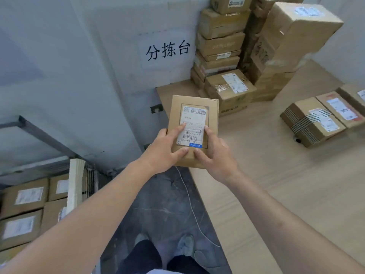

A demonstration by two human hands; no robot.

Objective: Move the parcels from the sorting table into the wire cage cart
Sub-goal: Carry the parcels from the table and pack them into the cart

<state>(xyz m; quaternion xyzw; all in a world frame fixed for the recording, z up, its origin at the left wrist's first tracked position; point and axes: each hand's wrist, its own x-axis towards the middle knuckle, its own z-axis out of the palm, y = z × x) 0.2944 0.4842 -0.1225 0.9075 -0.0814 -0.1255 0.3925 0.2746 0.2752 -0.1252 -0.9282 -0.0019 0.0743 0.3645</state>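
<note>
A flat cardboard parcel (194, 113) with a white shipping label is held in the air over the left edge of the sorting table (266, 175). My left hand (165, 151) grips its near left corner, thumb and forefinger lying on the label. My right hand (215, 155) grips its near right side, thumb on top. The wire cage cart (89, 178) stands at the lower left, with several labelled parcels (25, 196) packed inside.
A tall stack of cardboard boxes (221, 42) stands at the table's far corner against the wall. Two more parcels (314, 121) lie on the table at the right. A paper sign (167, 50) hangs on the wall. A thin white cord (193, 212) hangs beside the table's edge.
</note>
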